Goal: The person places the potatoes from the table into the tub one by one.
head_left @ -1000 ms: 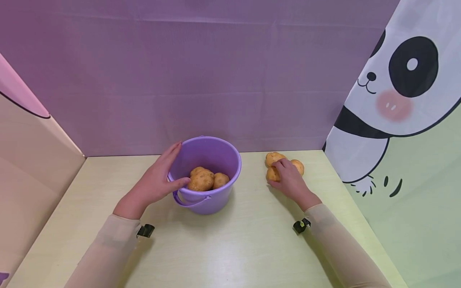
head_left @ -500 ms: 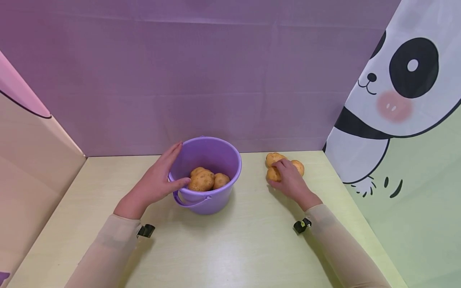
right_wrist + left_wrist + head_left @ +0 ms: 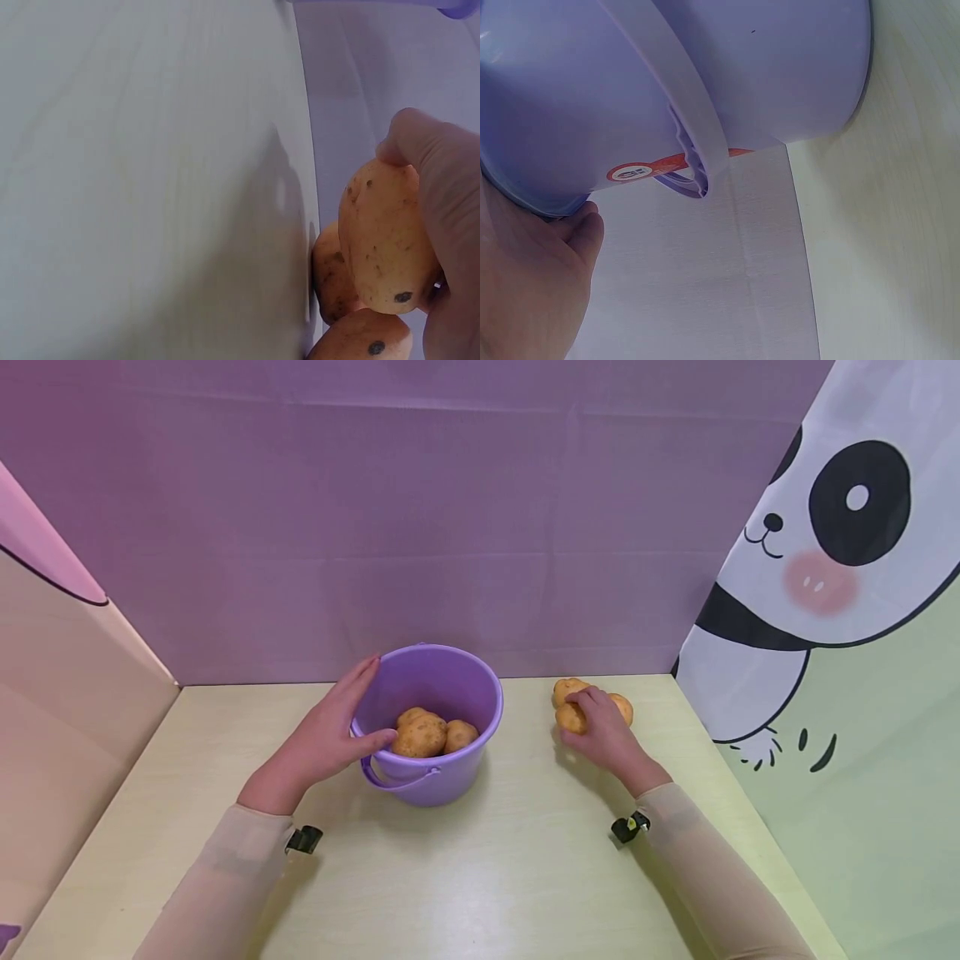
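Note:
A purple bucket (image 3: 442, 787) stands on the table with several potatoes (image 3: 420, 737) inside. My left hand (image 3: 318, 743) holds its rim at the left, the thumb reaching over the front edge; in the left wrist view its fingertips (image 3: 587, 234) lie right at the rim. To the right of the bucket, my right hand (image 3: 603, 732) grips a potato (image 3: 386, 240) between thumb and fingers. Two other potatoes lie close by: one (image 3: 567, 688) behind the held one, one (image 3: 623, 708) on its right, partly covered by the hand.
The pale wood table (image 3: 465, 893) meets a purple backdrop (image 3: 465, 527) just behind the bucket and potatoes. A side panel with a panda print (image 3: 825, 577) borders the right. The bucket's handle (image 3: 401, 787) hangs down its front.
The right hand has raised its potato slightly, up and away from the tabletop. The left hand and bucket have stayed in place.

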`<state>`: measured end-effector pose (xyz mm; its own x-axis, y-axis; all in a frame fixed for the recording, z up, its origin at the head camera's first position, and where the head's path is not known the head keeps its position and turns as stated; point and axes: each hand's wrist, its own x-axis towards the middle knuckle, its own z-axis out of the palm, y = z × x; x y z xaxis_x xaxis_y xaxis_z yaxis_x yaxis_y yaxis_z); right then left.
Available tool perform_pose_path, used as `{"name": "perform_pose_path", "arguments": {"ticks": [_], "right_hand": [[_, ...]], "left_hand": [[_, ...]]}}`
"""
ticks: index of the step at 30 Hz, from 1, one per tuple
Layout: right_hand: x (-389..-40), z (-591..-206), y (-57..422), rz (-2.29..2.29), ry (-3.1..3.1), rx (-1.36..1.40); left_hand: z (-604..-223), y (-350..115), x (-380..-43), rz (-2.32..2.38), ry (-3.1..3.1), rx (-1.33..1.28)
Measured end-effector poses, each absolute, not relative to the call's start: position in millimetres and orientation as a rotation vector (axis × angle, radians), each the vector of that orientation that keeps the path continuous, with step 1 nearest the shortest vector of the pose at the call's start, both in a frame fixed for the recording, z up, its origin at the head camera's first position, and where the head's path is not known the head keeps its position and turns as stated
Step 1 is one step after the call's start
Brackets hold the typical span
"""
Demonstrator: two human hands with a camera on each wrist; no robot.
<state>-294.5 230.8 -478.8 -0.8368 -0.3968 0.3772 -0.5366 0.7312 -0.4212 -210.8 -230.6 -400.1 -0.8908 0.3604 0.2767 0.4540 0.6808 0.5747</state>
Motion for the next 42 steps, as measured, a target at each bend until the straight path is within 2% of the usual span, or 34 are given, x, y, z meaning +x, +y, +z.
{"name": "perform_pose_path", "arguments": {"ticks": [12, 42], "right_hand": [[-296, -472, 228, 0.857, -2.668, 0.723], [-294, -419, 196, 1.020, -2.589, 0.832]], "left_hand": [[-399, -230, -210, -0.996, -2.753, -0.666], [-399, -229, -210, -1.001, -2.757, -0.657]]}}
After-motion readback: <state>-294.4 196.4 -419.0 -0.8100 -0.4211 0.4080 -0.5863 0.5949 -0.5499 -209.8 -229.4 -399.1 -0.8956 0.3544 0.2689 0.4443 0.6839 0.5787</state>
